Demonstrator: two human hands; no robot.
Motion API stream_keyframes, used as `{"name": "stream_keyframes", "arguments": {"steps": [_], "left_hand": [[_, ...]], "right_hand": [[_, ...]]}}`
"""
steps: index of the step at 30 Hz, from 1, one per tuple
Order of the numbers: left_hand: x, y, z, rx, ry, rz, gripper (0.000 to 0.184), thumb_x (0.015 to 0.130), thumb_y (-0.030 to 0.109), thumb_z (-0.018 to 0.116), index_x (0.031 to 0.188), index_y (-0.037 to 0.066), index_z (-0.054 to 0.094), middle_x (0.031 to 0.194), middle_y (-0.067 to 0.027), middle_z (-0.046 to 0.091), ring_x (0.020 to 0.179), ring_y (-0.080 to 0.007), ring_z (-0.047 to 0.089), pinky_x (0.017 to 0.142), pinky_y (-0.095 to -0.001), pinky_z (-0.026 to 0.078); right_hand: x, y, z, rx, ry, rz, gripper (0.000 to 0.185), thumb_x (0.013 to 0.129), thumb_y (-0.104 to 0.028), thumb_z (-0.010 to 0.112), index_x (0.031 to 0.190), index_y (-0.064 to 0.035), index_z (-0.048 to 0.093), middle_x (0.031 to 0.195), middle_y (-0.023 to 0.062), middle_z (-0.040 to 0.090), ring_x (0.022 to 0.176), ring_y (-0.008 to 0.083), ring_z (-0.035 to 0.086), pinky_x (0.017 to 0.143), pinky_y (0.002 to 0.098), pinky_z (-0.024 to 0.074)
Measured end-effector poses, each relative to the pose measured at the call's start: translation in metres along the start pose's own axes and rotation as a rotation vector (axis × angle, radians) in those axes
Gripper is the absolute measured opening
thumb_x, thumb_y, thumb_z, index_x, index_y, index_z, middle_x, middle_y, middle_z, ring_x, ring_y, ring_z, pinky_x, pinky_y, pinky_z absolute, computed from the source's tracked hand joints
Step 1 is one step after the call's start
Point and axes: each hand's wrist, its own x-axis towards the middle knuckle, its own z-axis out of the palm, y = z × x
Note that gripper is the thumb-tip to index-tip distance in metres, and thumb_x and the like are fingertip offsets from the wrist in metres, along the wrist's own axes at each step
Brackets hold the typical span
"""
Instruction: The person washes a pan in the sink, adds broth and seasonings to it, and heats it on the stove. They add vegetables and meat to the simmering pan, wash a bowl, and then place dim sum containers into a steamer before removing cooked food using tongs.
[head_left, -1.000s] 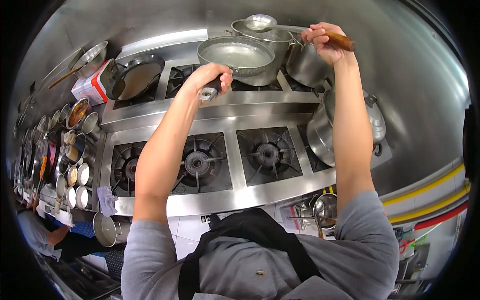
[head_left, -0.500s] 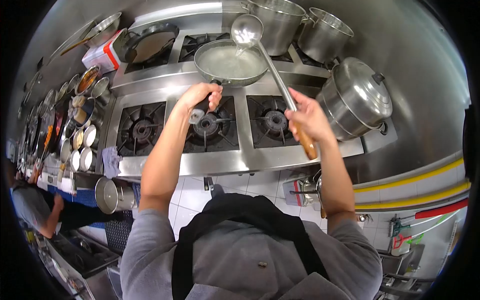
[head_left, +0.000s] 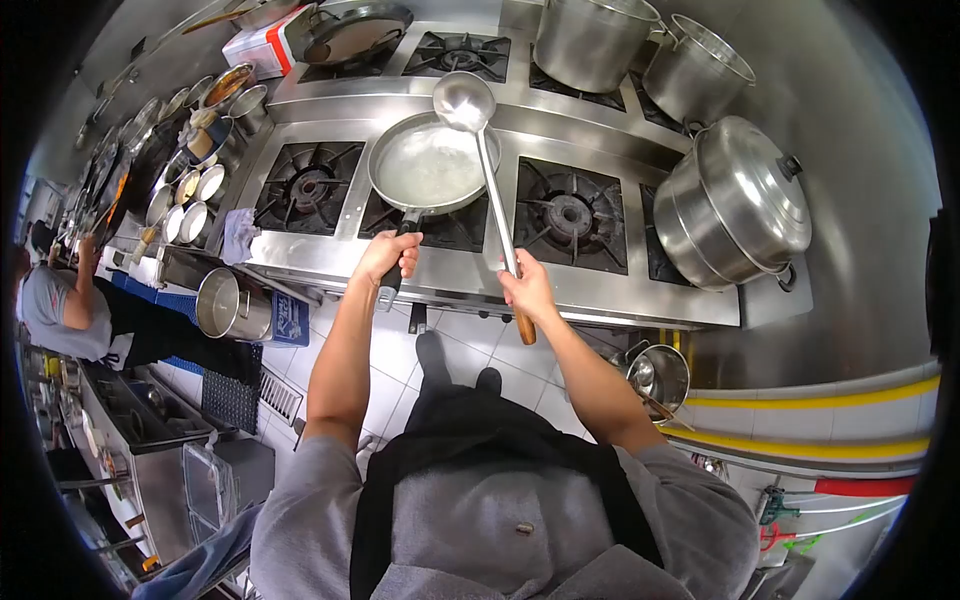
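Observation:
My left hand [head_left: 391,257] is closed round the black handle of a frying pan [head_left: 415,175]. Cloudy, whitish liquid covers the pan's bottom, and the pan is over the middle front burner [head_left: 455,232]. In my right hand [head_left: 528,288] is a long steel ladle [head_left: 492,185] with a wooden grip, fingers wrapped about the lower shaft. The ladle's round bowl [head_left: 464,101] hangs above the far rim of the pan. What the bowl holds, if anything, I cannot make out.
Tall stockpots [head_left: 594,45] stand at the back right, and a lidded steamer pot [head_left: 735,205] at the right. A dark wok [head_left: 356,35] is at the back left. Small containers [head_left: 210,183] line the left counter. A co-worker [head_left: 75,310] stands at far left.
The frying pan has come from the rear of the stove toward me, over the front burner. My right hand has moved left with the ladle; liquid no longer pours from its bowl.

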Motion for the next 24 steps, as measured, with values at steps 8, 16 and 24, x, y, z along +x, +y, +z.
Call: {"name": "stream_keyframes", "arguments": {"steps": [8, 16, 24], "left_hand": [[0.004, -0.035, -0.027, 0.077, 0.075, 0.008, 0.026, 0.093, 0.016, 0.06, 0.073, 0.012, 0.044, 0.058, 0.0031, 0.042, 0.044, -0.0059, 0.038, 0.038, -0.0238, 0.032], [-0.013, -0.027, -0.058, -0.131, -0.191, -0.21, 0.072, 0.099, 0.059, 0.033, 0.126, -0.005, 0.053, 0.105, -0.0149, 0.065, 0.096, -0.0258, 0.063, 0.084, -0.0423, 0.053], [0.073, -0.215, -0.212, -0.273, 0.225, -0.452, 0.036, 0.099, 0.032, 0.042, 0.119, 0.008, 0.061, 0.112, -0.0087, 0.066, 0.106, -0.0245, 0.061, 0.086, -0.0399, 0.05]], "right_hand": [[0.024, 0.008, -0.019, 0.422, -0.006, 0.158, 0.016, 0.086, -0.009, 0.068, 0.097, -0.0038, 0.058, 0.068, 0.0029, 0.056, 0.042, 0.0107, 0.049, 0.039, 0.0259, 0.0414], [0.064, 0.056, -0.072, 0.309, 0.249, 0.212, 0.009, 0.086, -0.008, 0.065, 0.093, -0.0032, 0.061, 0.072, 0.0041, 0.058, 0.049, 0.0129, 0.053, 0.041, 0.0281, 0.0452], [0.053, 0.056, -0.047, -0.924, 0.674, -0.012, 0.029, 0.086, -0.028, 0.069, 0.101, -0.004, 0.069, 0.088, 0.014, 0.065, 0.087, 0.0333, 0.063, 0.076, 0.0431, 0.0513]]}}
